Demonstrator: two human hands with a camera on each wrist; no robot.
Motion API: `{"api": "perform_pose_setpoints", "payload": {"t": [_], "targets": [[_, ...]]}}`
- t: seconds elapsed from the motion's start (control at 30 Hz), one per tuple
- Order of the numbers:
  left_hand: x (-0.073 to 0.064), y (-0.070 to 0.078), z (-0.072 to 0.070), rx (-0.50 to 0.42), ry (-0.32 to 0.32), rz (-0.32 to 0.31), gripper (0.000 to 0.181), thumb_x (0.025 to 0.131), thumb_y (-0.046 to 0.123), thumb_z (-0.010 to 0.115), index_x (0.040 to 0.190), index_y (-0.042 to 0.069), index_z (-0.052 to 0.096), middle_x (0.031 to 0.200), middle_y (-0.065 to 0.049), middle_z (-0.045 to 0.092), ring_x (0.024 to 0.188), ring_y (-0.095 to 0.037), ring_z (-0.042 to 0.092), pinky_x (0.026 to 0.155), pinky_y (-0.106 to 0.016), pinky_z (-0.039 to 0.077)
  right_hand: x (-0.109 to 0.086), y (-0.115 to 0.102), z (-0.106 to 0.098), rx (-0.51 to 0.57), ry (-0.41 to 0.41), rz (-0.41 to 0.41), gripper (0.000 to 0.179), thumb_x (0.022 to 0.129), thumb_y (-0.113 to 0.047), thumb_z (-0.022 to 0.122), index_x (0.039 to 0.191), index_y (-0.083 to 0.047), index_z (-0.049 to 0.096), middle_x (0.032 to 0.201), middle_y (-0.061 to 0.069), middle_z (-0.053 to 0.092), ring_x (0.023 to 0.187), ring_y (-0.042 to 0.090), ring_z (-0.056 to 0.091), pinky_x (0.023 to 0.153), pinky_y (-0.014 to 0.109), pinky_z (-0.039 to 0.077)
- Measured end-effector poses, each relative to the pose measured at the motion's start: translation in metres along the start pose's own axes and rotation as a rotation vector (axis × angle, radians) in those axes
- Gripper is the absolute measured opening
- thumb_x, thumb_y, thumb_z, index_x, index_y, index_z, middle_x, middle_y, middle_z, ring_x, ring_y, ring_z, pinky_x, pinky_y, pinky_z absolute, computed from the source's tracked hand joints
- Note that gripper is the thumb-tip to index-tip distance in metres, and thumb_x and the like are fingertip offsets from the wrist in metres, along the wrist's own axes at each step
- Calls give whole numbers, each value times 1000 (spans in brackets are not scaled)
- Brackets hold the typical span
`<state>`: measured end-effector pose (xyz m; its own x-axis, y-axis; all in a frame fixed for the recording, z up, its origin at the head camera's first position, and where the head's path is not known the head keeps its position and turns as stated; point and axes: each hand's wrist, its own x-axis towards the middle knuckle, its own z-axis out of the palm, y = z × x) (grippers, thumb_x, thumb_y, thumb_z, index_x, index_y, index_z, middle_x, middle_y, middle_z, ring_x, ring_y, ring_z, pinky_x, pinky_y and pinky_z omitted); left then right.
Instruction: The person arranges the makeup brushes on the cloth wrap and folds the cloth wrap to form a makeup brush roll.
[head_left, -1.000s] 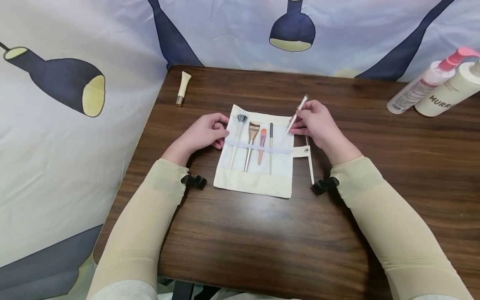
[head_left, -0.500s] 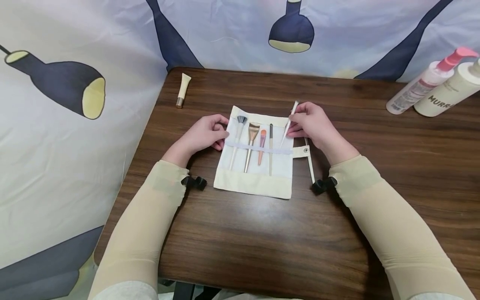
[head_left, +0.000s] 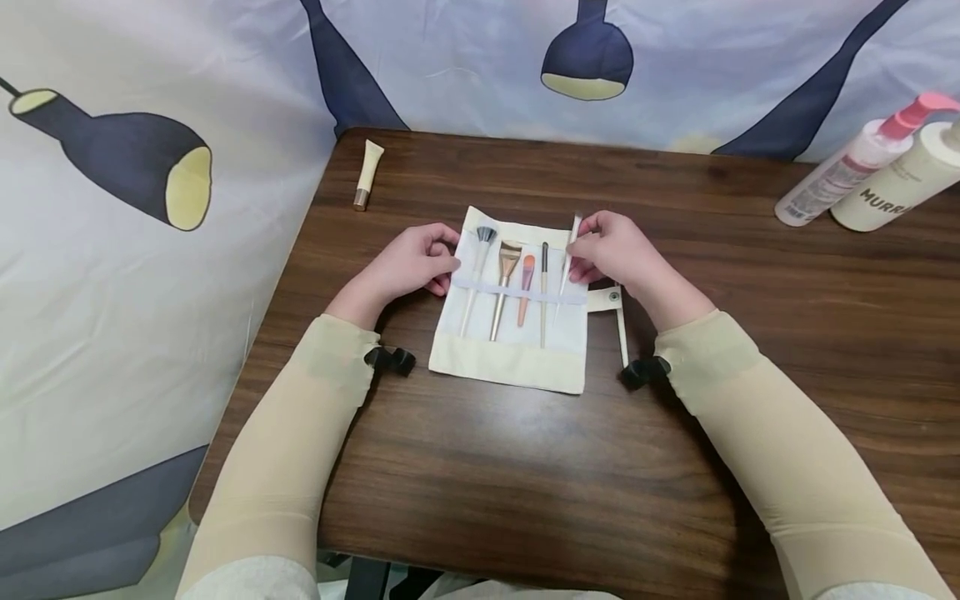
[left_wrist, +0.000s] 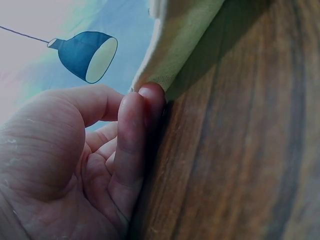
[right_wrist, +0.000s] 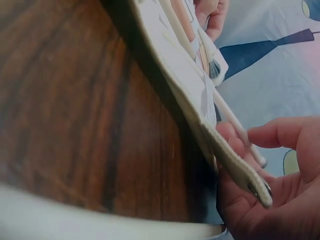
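Note:
A cream brush roll [head_left: 502, 372] lies unrolled on the table. Its elastic band [head_left: 487, 290] crosses a fluffy white-handled makeup brush [head_left: 477, 258], a flat gold one [head_left: 500, 300], a small orange-tipped one [head_left: 525, 292] and a slim dark-tipped one [head_left: 543, 292]. At the roll's left edge, my left hand [head_left: 412, 262] pinches the fabric between thumb and finger; the left wrist view shows that grip close up. My right hand [head_left: 618, 250] pinches a slim white makeup brush [right_wrist: 230, 112] near its upper end, its lower part at the band on the right side of the roll.
A snap strap [head_left: 603, 300] sticks out from the roll's right edge, over another white stick-like handle [head_left: 622, 337] on the table. A cream tube [head_left: 367, 175] lies at the back left. A pink-topped pump bottle [head_left: 840, 175] and a cream bottle [head_left: 892, 187] stand back right.
My right hand has moved left and toward me, bringing the white brush down along the roll, more upright and lower at the band. My left hand has stayed at the left edge.

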<state>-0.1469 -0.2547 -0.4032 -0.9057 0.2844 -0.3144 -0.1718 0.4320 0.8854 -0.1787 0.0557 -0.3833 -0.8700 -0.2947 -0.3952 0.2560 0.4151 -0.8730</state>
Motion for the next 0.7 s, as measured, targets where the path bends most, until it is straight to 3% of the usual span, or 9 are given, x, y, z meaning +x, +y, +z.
{"api": "perform_pose_setpoints", "payload": {"t": [0.4, 0.7], "targets": [[0, 2, 1, 5, 0, -7, 34, 99, 6, 61, 132, 1, 55, 74, -8, 62, 61, -16, 63, 59, -27, 60, -6, -1, 8, -116, -89, 30, 15, 99, -9, 59, 106, 2, 51, 76, 10, 66, 60, 15, 66, 58, 25, 58], [-1, 2, -1, 0, -20, 16, 31, 98, 4, 59, 127, -2, 54, 74, -9, 63, 60, -16, 63, 58, -27, 59, -8, -3, 4, -131, -142, 43, 16, 97, -9, 63, 101, 3, 54, 81, 9, 66, 67, 15, 68, 64, 25, 59]]}}
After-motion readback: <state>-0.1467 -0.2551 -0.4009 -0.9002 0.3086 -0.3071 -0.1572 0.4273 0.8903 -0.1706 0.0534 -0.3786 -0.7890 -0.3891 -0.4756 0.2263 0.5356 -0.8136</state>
